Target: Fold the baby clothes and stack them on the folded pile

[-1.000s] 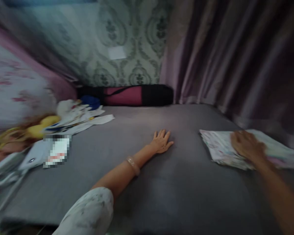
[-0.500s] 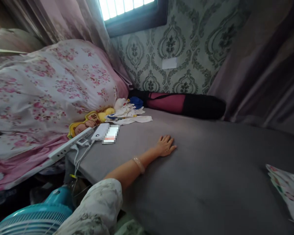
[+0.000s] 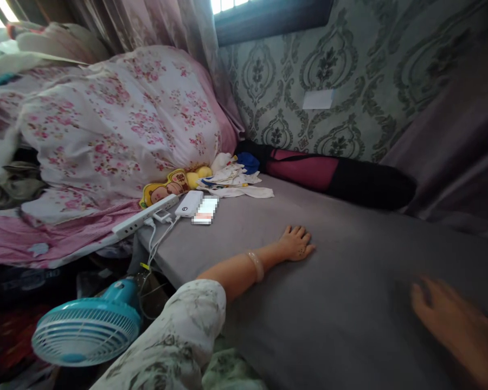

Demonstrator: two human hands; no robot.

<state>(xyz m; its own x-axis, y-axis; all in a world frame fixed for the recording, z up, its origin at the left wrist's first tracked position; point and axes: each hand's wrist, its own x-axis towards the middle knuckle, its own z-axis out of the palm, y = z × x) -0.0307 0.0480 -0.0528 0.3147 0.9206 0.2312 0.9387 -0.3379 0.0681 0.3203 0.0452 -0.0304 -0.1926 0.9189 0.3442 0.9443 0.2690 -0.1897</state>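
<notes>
Quilt: a white, pink-flowered cloth cover (image 3: pixel 134 124) lay heaped beyond the left edge of the grey cloth-covered bed (image 3: pixel 329 314), the surface both hands were nearest to.
Fan: a turquoise plastic fan with a round grille (image 3: pixel 85 327) stood below the bed's near left corner, probably to keep it off the surface.
Power strip: a long white plastic strip (image 3: pixel 146 216) lay across the left edge, white leads plugged in, perhaps set there so they would reach.
Toy: a yellow cartoon-printed soft toy (image 3: pixel 165 189) rested against the quilt.
Power bank: a pale rounded block (image 3: pixel 190 204) lay beside the strip, a lead at its end, likely for charging.
Cloths: crumpled white printed fabric (image 3: pixel 232 181) sat towards the far left corner.
Left hand: the left hand (image 3: pixel 297 244) pressed palm down on the bed, fingers spread wide, holding nothing; the straight arm suggested a prop for body weight.
Bag: a long black-and-magenta fabric tube (image 3: pixel 305 170) lined the far edge, seemingly tucked against the wall.
Right hand: the blurred right hand (image 3: pixel 445 314) was towards the near right corner; finger spread and contact could not be told.
</notes>
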